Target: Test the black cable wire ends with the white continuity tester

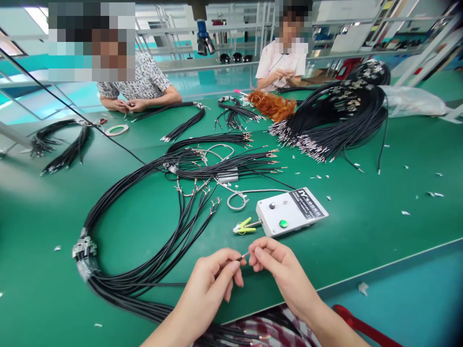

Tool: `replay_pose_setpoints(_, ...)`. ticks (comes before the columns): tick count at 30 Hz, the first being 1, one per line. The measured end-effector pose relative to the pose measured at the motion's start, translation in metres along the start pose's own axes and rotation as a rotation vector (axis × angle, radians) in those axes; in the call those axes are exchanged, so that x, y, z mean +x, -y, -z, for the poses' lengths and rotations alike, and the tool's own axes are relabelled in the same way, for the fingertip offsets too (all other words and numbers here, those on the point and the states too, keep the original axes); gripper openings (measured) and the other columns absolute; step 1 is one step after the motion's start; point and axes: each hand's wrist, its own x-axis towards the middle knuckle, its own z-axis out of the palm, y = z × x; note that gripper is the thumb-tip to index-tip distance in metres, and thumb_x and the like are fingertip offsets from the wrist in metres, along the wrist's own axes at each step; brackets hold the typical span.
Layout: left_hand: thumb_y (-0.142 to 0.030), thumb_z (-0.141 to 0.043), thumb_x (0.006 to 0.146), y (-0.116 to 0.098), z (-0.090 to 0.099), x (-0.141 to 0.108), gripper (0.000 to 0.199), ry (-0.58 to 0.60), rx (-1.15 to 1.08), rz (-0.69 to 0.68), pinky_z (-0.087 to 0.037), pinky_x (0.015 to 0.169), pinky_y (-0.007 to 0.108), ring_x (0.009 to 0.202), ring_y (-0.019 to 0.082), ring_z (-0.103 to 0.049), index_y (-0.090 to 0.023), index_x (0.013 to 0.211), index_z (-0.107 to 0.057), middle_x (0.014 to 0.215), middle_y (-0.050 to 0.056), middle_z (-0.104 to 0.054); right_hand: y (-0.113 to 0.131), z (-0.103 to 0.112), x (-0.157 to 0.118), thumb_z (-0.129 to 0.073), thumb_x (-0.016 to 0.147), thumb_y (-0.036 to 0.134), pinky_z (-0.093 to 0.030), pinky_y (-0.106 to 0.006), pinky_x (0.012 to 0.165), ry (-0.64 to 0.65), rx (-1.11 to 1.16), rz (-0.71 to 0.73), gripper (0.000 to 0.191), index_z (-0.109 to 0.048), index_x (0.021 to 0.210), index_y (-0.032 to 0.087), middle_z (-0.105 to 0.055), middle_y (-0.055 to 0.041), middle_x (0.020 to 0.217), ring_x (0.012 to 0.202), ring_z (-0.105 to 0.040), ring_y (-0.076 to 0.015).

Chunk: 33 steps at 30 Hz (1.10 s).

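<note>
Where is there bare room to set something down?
Right of the gray box, below the heaped cables, the green table has bare patches among white scraps; another lies inside the curved cable bundle. Crowded: behind the box, where wires cross, and in front, around the left hand and right hand.

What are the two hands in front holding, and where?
A black cable: the left grip pinches it near its end, and the right grip seems to pinch the pinkish wire poking out.

Left hand (217,274) and right hand (277,260): bare, slender-fingered. Forearms (307,301) uncovered to the frame's edge. Below the hands: checked garment (261,322), dark red and white, partly hidden; type of garment undetermined.
</note>
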Motion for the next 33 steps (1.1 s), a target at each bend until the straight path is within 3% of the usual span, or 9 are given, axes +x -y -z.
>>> replay_pose_setpoints(7, -0.029, -0.061, 0.084, 0.002, -0.004, 0.001, 0.014, -0.107, 0.070, -0.063, -0.045, 0.049, 0.021, 0.052, 0.013, -0.056, -0.019, 0.076, -0.065, 0.064, 0.001, -0.065, 0.005, -0.005, 0.000, -0.074, 0.076, 0.048, -0.039, -0.024, 0.062, 0.026, 0.134, -0.083, 0.031, -0.068, 0.081, 0.018, -0.063, 0.0015, 0.065, 0.060, -0.052, -0.0096)
replay_pose_setpoints(15, -0.024, -0.058, 0.086, 0.004, -0.009, 0.003, 0.016, -0.195, 0.296, -0.220, -0.045, 0.054, 0.022, 0.056, 0.014, -0.058, -0.021, 0.073, -0.066, 0.064, 0.000, -0.067, 0.004, -0.009, 0.000, -0.077, 0.073, 0.042, -0.038, -0.024, 0.060, -0.006, 0.158, -0.075, 0.028, -0.065, 0.073, 0.017, -0.060, 0.0028, 0.061, 0.056, -0.050, -0.0094)
replay_pose_setpoints(22, -0.029, -0.060, 0.085, 0.011, -0.011, 0.005, 0.016, -0.215, 0.127, -0.119, -0.043, 0.043, 0.021, 0.046, 0.012, -0.053, -0.020, 0.072, -0.062, 0.061, -0.001, -0.064, -0.019, -0.015, -0.006, -0.077, 0.073, 0.047, -0.037, -0.025, 0.058, -0.086, 0.217, -0.036, 0.032, -0.063, 0.076, 0.018, -0.057, 0.0034, 0.059, 0.055, -0.047, -0.0099)
replay_pose_setpoints(29, -0.030, -0.060, 0.085, 0.012, -0.012, 0.004, 0.016, -0.204, 0.078, -0.088, -0.046, 0.045, 0.020, 0.047, 0.011, -0.054, -0.018, 0.074, -0.061, 0.063, 0.000, -0.064, -0.015, -0.014, -0.004, -0.072, 0.078, 0.050, -0.038, -0.025, 0.059, -0.057, 0.234, -0.001, 0.032, -0.066, 0.079, 0.018, -0.059, 0.0014, 0.065, 0.058, -0.050, -0.0108)
replay_pose_setpoints(33, -0.029, -0.061, 0.084, 0.011, -0.013, 0.004, 0.017, -0.200, 0.028, -0.084, -0.045, 0.047, 0.020, 0.048, 0.010, -0.055, -0.017, 0.072, -0.060, 0.063, 0.001, -0.065, -0.020, -0.018, 0.000, -0.077, 0.073, 0.046, -0.039, -0.025, 0.059, -0.103, 0.196, 0.021, 0.029, -0.067, 0.076, 0.018, -0.058, 0.0026, 0.061, 0.056, -0.048, -0.0101)
